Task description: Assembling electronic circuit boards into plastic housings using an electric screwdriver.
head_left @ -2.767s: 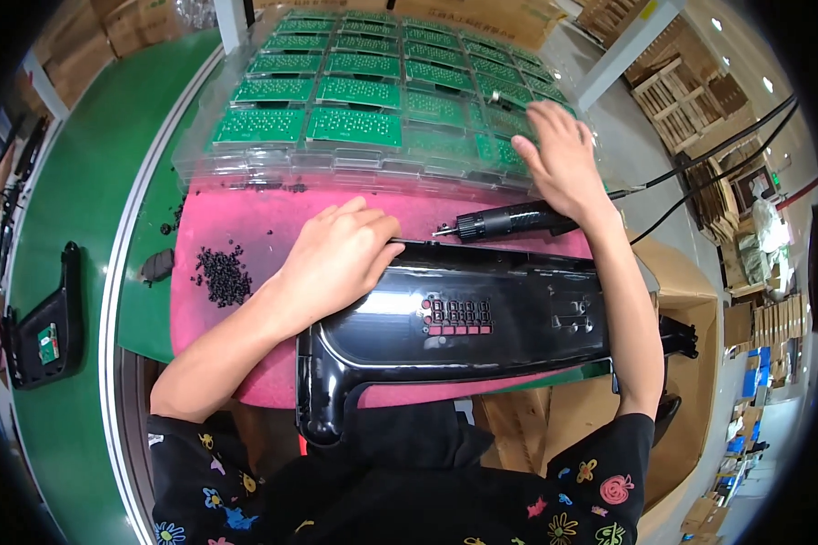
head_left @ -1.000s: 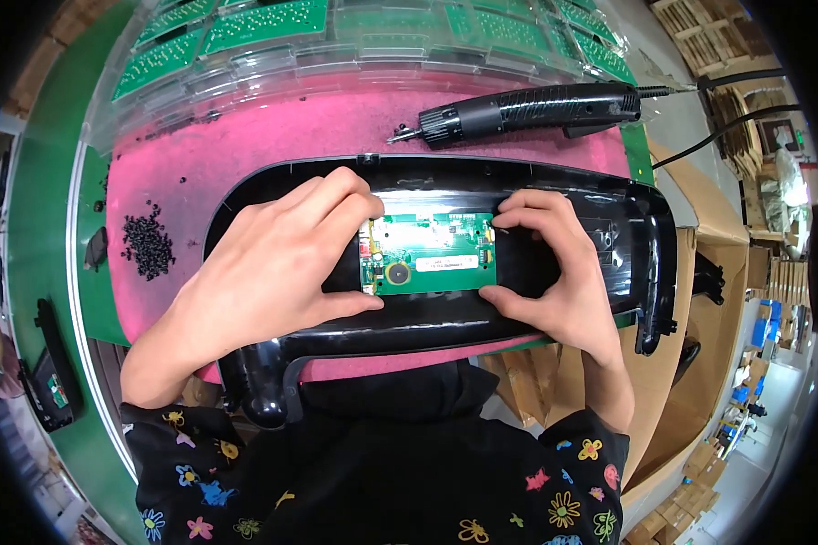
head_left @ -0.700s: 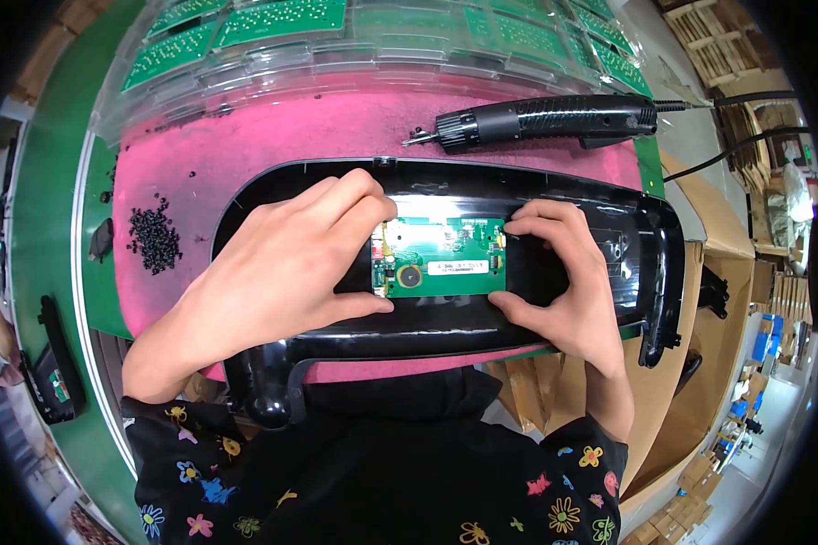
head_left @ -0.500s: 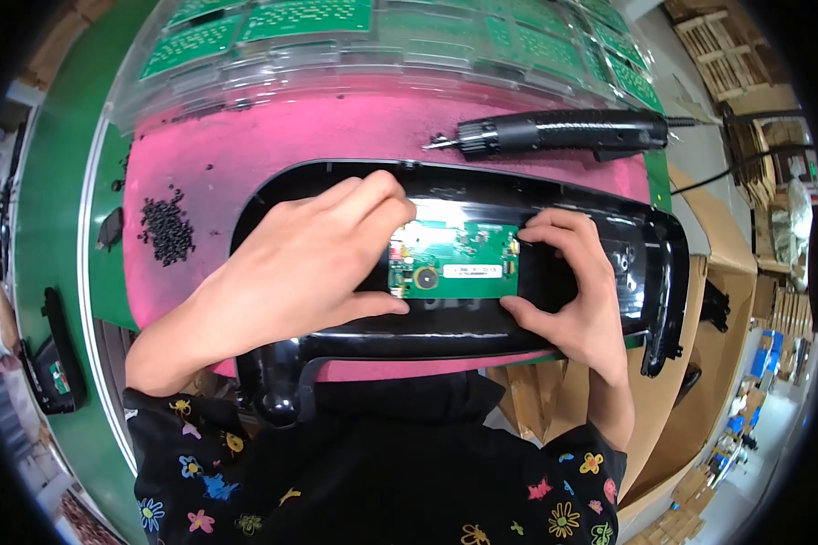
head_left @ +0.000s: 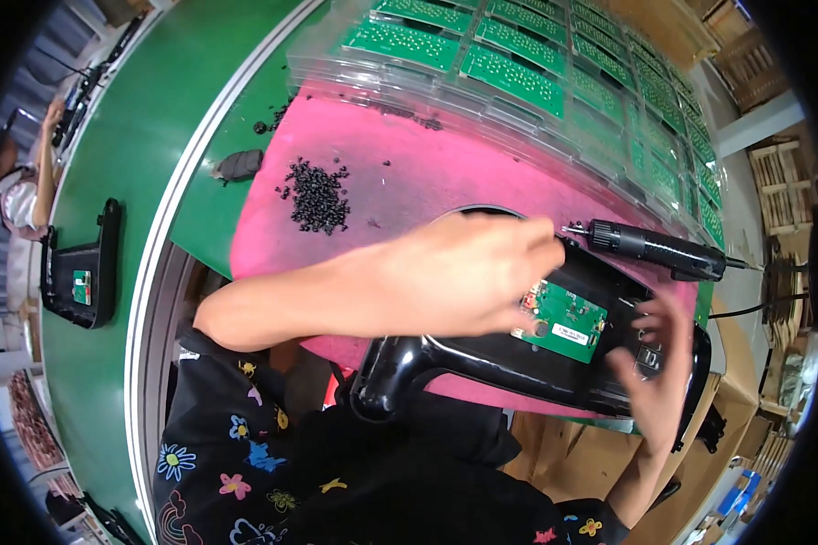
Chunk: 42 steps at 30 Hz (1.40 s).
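Note:
A green circuit board [head_left: 577,311] with a white label lies inside a long, glossy black plastic housing [head_left: 509,371]. My left hand [head_left: 482,277] hovers over the board's left end, slightly blurred, its thumb apart from its bent fingers. The fingers cover part of the board and housing, and I see nothing held between them. To the right of the board, my right hand [head_left: 654,368] is off its edge, fingers spread and holding nothing. Beyond the housing, a black electric screwdriver [head_left: 654,248] rests on the pink mat [head_left: 409,182], its bit pointing left.
Small black screws [head_left: 318,195] form a pile on the mat's left. Clear plastic trays [head_left: 518,113] of green boards stand at the back. A dark lump [head_left: 239,165] sits on the green table. Cardboard boxes [head_left: 718,427] stand at right. Another person [head_left: 27,191] is far left, near a second housing [head_left: 84,272].
Both hands have let go of the circuit board; the right has moved away from its edge and spread. The view has swung left, so the scene appears shifted right and tilted.

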Motion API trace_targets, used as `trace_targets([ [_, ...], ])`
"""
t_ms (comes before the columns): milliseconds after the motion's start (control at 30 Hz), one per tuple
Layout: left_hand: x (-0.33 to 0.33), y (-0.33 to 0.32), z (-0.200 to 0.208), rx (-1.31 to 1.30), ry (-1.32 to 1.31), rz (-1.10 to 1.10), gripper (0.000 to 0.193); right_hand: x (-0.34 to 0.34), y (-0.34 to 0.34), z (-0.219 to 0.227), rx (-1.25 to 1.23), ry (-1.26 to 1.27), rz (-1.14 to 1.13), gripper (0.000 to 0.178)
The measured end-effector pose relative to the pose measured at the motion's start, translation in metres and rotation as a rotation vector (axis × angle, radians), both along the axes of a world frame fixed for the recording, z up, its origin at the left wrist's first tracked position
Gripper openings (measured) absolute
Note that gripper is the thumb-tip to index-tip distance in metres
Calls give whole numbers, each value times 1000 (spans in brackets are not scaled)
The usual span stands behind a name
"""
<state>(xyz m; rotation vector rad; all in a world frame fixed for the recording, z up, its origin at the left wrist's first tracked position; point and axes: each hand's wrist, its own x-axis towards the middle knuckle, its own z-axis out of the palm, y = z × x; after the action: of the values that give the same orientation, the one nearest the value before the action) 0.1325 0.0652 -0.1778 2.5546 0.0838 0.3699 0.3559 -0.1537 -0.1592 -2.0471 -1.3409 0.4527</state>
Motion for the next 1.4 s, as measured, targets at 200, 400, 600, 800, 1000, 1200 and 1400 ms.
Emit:
trace_targets([
  [200, -28, 69, 12, 252, -88, 568, 11, 87, 13, 17, -24, -486, -304, 51],
  [400, -37, 96, -19, 295, 253, 687, 9, 90, 71, -4, 428, -176, -191, 49],
  [600, -32, 97, -15, 285, 315, 616, 6, 12, 131, 0, 651, 384, 27, 45],
  [800, 2, 41, 13, -132, -355, 188, 11, -12, 141, 15, 986, 797, 97, 19],
  [1000, 9, 16, -1, -104, -408, 43, 11, -44, 100, 56, 1102, 1058, 318, 30],
  [1200, 11, 7, 0, -197, -523, -10, 12, -62, 86, 55, 1139, 1065, 394, 30],
  [1400, 2, 6, 6, -293, -417, -81, 11, -67, 74, 56, 1082, 1017, 483, 35],
])
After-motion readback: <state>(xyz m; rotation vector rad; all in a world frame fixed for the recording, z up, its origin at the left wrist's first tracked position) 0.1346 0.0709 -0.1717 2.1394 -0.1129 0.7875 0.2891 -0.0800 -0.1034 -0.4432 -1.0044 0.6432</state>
